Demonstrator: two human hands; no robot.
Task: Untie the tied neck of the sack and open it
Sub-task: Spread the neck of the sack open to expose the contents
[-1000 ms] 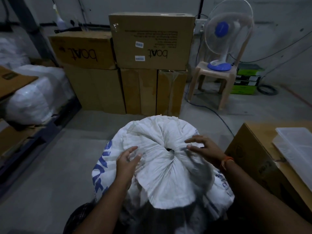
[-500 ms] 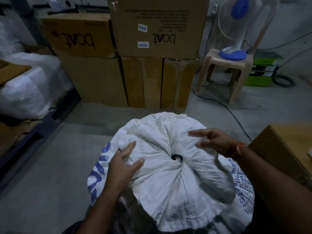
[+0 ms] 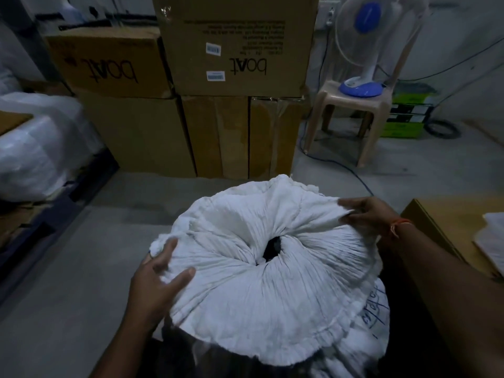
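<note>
The left hand (image 3: 159, 276) grips a fold of the white cloth at the left edge of the sack (image 3: 261, 268), thumb on top and fingers curled over the rim. The right hand (image 3: 366, 214) pinches the cloth at the right edge, fingers pressed together on a pulled ridge; an orange thread band (image 3: 399, 226) is on this wrist. The sack stands in the lower centre of the frame, its mouth pointing up toward the camera. The gathered neck spreads out like a disc with pleats running to a small dark hole (image 3: 272, 248) in the middle; what is inside cannot be seen. Blue handwriting (image 3: 375, 306) is on the sack's side at lower right, not readable.

Behind the sack, in the upper centre, stacked cardboard boxes (image 3: 234, 50) carry the word "boAt" printed upside down, with barcode stickers (image 3: 214, 49). In the upper right a blue and white table fan (image 3: 365, 50) stands on a beige plastic chair (image 3: 354, 105). A brown carton (image 3: 441, 227) is at the right edge, and white wrapped bundles (image 3: 35, 148) lie at the left.
</note>
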